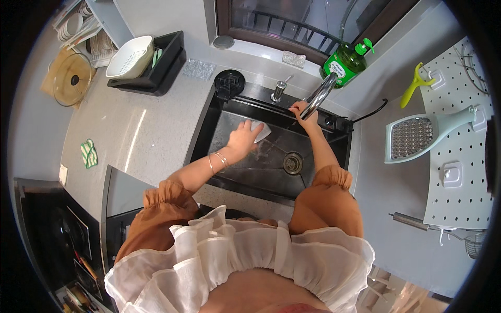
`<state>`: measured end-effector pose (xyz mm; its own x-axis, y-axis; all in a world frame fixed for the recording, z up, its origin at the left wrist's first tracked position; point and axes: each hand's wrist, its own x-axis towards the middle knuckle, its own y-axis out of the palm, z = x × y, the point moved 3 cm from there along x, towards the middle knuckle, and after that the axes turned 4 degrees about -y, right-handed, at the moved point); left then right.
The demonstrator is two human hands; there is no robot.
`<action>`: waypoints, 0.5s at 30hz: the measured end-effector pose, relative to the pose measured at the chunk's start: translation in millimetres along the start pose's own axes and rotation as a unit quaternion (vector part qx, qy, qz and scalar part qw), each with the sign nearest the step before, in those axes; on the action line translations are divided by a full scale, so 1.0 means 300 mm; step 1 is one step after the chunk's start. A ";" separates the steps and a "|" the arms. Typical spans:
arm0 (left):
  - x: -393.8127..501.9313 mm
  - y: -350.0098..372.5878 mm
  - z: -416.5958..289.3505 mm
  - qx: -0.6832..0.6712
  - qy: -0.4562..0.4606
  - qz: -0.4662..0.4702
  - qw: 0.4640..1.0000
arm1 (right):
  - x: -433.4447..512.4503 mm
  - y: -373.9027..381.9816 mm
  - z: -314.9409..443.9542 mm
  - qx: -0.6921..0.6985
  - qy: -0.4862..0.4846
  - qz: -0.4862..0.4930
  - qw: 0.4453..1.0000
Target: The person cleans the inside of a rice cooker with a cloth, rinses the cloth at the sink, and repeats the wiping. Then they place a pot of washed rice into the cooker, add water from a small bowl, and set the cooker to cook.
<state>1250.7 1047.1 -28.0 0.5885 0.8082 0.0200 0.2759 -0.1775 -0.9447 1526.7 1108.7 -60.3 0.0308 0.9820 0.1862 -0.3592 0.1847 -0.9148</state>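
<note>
My left hand (241, 139) is over the left half of a black sink (250, 184), its fingers closed around a small white object (263, 133). Whether that is a dish or a folded cloth, I cannot tell. At the back rim, my right hand (300, 106) is by the chrome faucet (325, 92), fingers curled. The spout hides part of that hand, so its hold is unclear. A drain strainer (293, 162) sits in the basin floor below my right forearm. Some small wet-looking residue lies on the basin floor near the white object.
A green dish-soap bottle (344, 64) stands behind the faucet. Left of it are a soap pump (278, 91) and a black cup rinser (229, 84). On the counter sit a black bin (168, 62), a white colander (131, 58) and a glass lid (72, 88). A grater (413, 137) hangs at right.
</note>
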 end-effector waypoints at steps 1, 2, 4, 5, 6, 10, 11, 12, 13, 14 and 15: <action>-0.008 -0.008 0.017 0.023 0.006 0.002 1.000 | -0.004 -0.001 0.002 -0.002 -0.002 -0.005 1.000; -0.012 -0.021 0.039 0.051 0.015 -0.002 0.999 | -0.008 -0.001 0.004 -0.005 -0.005 -0.009 1.000; -0.011 -0.044 0.074 0.041 -0.002 -0.027 0.999 | -0.016 0.001 0.009 -0.012 -0.018 -0.006 1.000; -0.003 -0.053 0.088 -0.059 -0.032 -0.041 0.997 | -0.017 0.005 0.011 -0.016 -0.028 0.002 0.999; 0.006 -0.060 0.100 -0.154 -0.065 -0.049 0.985 | -0.018 0.006 0.013 -0.021 -0.041 0.001 0.999; 0.016 -0.002 0.059 -0.633 -0.234 0.124 0.728 | -0.012 0.022 0.002 -0.021 -0.061 0.008 0.998; 0.013 0.011 0.028 -0.708 -0.249 0.139 0.646 | -0.011 0.028 -0.006 -0.027 -0.057 0.023 0.998; 0.020 0.013 -0.002 -0.741 -0.235 0.142 0.613 | -0.013 0.035 -0.014 -0.034 -0.048 0.043 0.997; 0.025 0.013 -0.026 -0.756 -0.217 0.145 0.600 | -0.017 0.041 -0.023 -0.041 -0.038 0.064 0.996; 0.030 0.012 -0.045 -0.768 -0.209 0.153 0.586 | -0.022 0.040 -0.028 -0.021 -0.038 0.051 0.998; 0.036 0.009 -0.061 -0.782 -0.199 0.160 0.569 | -0.029 0.039 -0.034 0.004 -0.021 0.053 0.998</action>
<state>1271.7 1044.9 -24.3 0.6653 0.6023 -0.4412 0.7254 -0.3815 0.5730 1531.8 1102.8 -76.4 -0.0473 0.9936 0.1029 -0.3665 0.0785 -0.9271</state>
